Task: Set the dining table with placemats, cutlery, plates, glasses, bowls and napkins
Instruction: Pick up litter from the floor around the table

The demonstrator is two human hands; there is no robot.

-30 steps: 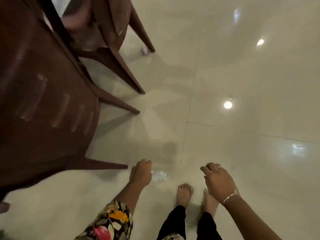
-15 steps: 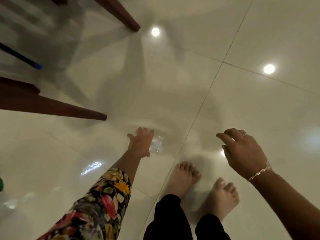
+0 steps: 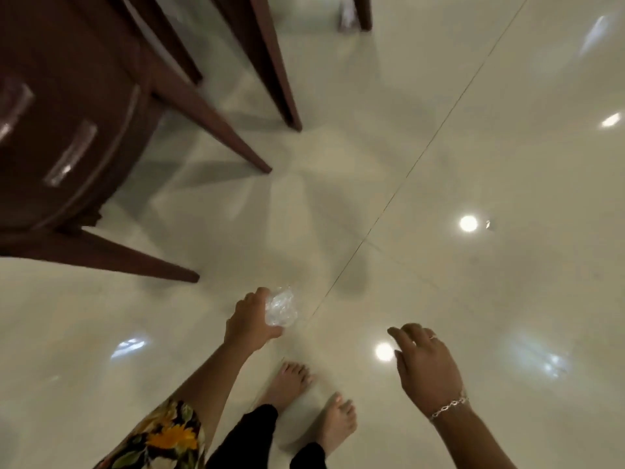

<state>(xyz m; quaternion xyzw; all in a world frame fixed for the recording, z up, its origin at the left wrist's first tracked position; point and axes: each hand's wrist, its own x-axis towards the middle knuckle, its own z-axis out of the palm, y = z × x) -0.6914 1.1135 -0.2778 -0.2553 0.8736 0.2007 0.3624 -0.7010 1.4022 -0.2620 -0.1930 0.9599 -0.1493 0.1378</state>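
Frankly, progress unseen: beside the dark brown wooden chair (image 3: 71,137), left hand (image 3: 252,321) grips a clear crinkled object (image 3: 281,308), perhaps plastic; right hand (image 3: 427,365) slack, empty.

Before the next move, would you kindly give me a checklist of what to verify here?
1. Left hand grips the clear crinkly item: ok.
2. Right hand free, fingers relaxed: ok.
3. Bare feet apart from the nearest chair leg: ok.
4. Item is a glass or only plastic wrap: cannot tell.
5. Dining table top in view for placing: not ok.
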